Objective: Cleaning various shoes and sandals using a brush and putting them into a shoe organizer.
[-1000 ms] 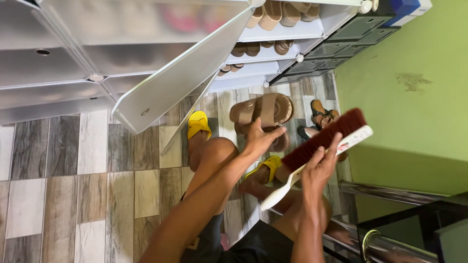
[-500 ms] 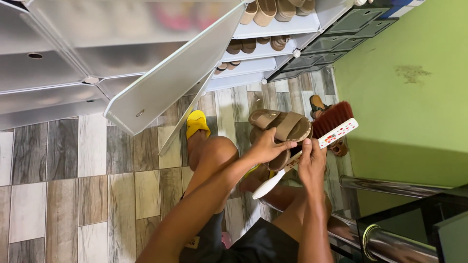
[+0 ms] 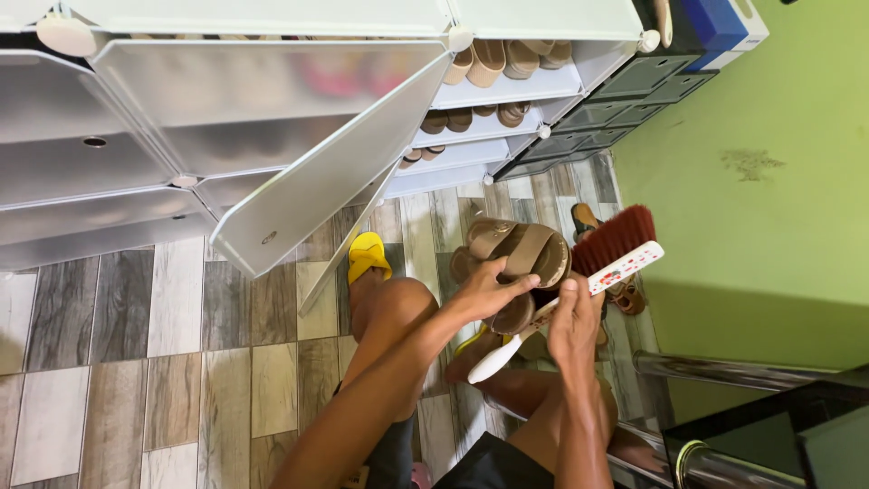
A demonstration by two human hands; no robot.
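now: left hand [image 3: 484, 294] grips tan sandal [image 3: 520, 254], raised closer; right hand [image 3: 572, 321] clasps brush [image 3: 579, 281], bristles newly against it.

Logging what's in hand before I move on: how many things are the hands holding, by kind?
Tan sandals: 2, stacked, in the left hand
Brushes: 1, a red-bristled brush with a white handle, in the right hand
Total: 3

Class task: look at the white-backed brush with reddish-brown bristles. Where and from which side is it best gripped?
Grip the white-backed brush on its narrow white handle, near the rounded lower end, coming from the bare side opposite the bristles. That end tapers to hand width; the right hand grips mid-handle.
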